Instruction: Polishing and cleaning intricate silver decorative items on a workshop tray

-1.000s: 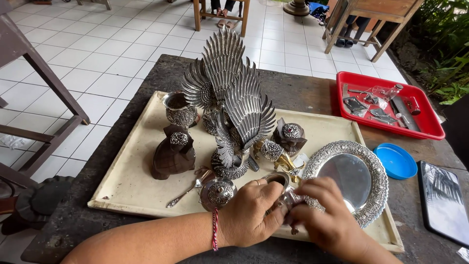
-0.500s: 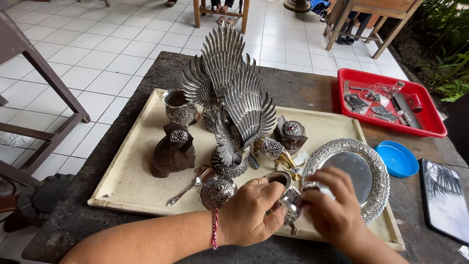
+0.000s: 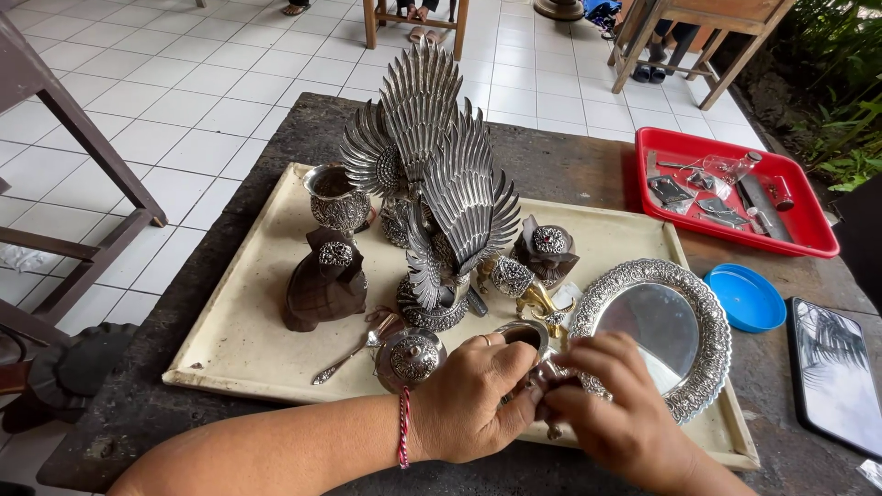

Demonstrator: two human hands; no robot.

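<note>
Silver cup (image 3: 525, 336), small and ornate, is gripped between two hands at the near edge of a cream tray (image 3: 248, 340) on a dark stone table (image 3: 294, 138).

Fingers of the left hand (image 3: 469, 397), with a red thread bracelet (image 3: 402, 439) at the wrist, curl closed around the cup's side; the right hand (image 3: 614, 409) has its fingers bent and pinched against the cup's lower part, which they hide. Just beside the left hand lies a round embossed lid (image 3: 409, 358). A silver winged statue (image 3: 439, 184) stands mid-tray, with an embossed silver plate (image 3: 657, 331) near the right hand. A red tray of tools (image 3: 726, 179) and a blue lid (image 3: 746, 296) sit farther right.
</note>
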